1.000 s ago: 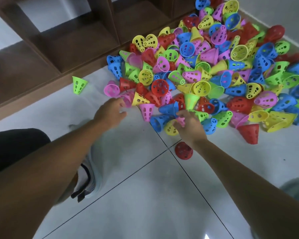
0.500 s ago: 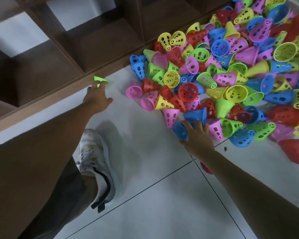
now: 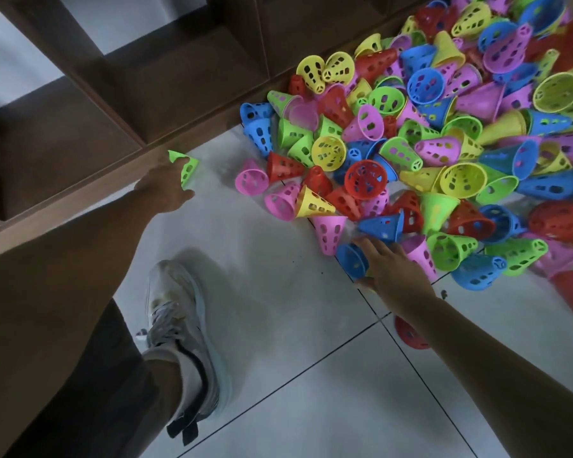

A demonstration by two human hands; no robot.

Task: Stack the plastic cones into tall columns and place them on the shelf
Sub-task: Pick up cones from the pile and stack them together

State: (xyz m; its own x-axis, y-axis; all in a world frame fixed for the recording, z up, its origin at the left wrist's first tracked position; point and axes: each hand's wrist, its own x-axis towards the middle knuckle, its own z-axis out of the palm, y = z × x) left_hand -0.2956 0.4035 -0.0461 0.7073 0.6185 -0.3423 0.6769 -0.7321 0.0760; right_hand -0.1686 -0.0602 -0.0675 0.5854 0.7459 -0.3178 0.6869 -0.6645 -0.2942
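Left hand (image 3: 166, 190) is out by the foot of the shelf (image 3: 119, 94), fingers closed around a lone green cone (image 3: 187, 168) that sits on the floor just beside the shelf's front edge — apart from everything else. Right hand (image 3: 391, 272) lies at the near edge of the pile (image 3: 427, 143), fingers fairly straight and spread, resting on a blue cone (image 3: 353, 261) lying on its side; no firm grasp shows there. The pile itself spreads across the floor (image 3: 278, 375) toward the far right, butting against the shelf base, and no column is started yet, by my reading.

What could go wrong? The green cone looks pinched near its rim — thin, perforated plastic, so a squeeze there may flex it and let it pop free and skitter along the shelf edge. On the right, the blue cone lies mouth-sideways, and a flat push could roll it off or shove its neighbours deeper into the heap instead of lifting it. A red cone (image 3: 411, 335) lies half hidden under the right forearm — a dragged arm could knock it away. And the shoe (image 3: 186, 325) is planted close to the work — a shift of weight could crush a stray.
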